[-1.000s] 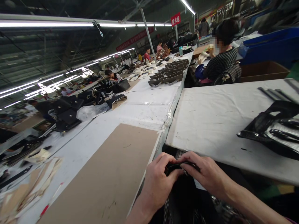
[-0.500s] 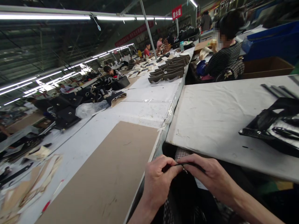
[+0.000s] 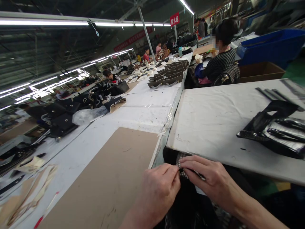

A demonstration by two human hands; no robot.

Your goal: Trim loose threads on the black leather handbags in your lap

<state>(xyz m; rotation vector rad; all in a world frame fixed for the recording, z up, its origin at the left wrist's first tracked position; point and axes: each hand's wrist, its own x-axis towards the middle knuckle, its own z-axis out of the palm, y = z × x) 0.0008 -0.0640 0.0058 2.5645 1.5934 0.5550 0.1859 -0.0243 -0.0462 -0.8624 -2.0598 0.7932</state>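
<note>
Over my lap, at the front edge of the worktables, my left hand is closed, thumb and fingers pinching one end of a thin black strip. My right hand grips the same strip close beside it, its fingers laid along the top. Most of the strip is hidden by the fingers, and whether it joins the dark material hanging below them I cannot tell. Checkered cloth shows just behind my fingertips.
A tan board lies on the white table at left. Black glossy pieces rest on the right table. Brown bag parts stand in rows farther back. A co-worker sits beyond the right table, near a blue bin.
My left hand has turned so its back faces up, covering more of the strip. The right hand has shifted slightly left and keeps hold. The whole view has swung a little right.
</note>
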